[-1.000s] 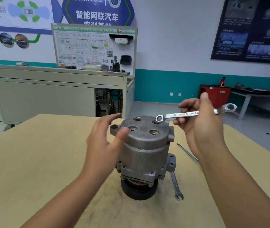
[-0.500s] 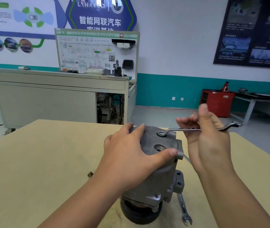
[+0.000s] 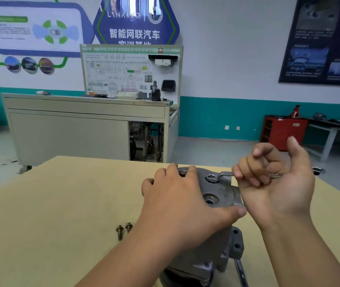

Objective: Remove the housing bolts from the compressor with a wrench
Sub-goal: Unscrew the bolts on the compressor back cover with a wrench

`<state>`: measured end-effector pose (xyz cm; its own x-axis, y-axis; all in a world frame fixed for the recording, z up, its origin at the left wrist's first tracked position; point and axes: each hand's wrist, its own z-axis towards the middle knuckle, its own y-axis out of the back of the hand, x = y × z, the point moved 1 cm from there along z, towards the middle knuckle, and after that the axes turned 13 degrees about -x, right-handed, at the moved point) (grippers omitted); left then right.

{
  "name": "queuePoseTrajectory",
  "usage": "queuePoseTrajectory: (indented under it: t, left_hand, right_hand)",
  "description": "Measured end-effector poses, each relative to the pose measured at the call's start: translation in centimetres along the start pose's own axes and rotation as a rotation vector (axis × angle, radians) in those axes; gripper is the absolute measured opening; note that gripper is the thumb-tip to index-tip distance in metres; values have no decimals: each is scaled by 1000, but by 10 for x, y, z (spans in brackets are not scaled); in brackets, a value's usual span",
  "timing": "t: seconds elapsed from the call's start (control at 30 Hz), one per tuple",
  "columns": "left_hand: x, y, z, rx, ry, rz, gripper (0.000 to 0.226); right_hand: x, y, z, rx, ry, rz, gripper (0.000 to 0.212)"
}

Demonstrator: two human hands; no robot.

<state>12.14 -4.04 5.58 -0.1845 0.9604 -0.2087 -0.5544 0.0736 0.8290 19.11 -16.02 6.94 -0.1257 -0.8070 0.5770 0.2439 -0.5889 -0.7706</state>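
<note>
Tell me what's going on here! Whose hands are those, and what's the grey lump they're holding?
There is no robot here, just a person. The picture comes from a camera worn on their head, so you see their own two arms reaching forward. The left hand grips a grey metal compressor, a machine part, which stands on the tan wooden table. The right hand curls its fingers round a silver ring wrench. The wrench's ring end rests on top of the compressor, probably over a bolt, though the bolt itself is hidden. Two loose dark bolts lie on the table to the left, likely ones that came out of the compressor. Another metal wrench lies by the compressor's base.
</note>
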Motion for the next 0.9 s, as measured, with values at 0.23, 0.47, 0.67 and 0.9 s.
queuePoseTrajectory:
  t: [0.23,0.47,0.67,0.9]
  left_hand:
    - [3,8,10,122,-105,-72,102]
    - [5,11,20,141,-195,-170,102]
    - [15,9,22,124,-270,-262,99]
    - [46,14,24,264,-290,-358,103]
  right_hand:
    - [1,6,-12,-15,104,-59,61]
    - [3,5,-8,-25,101,-70,66]
    - [3,14,-3,-73,12,83,63]
    - [6,11,-13,22,35,42,61]
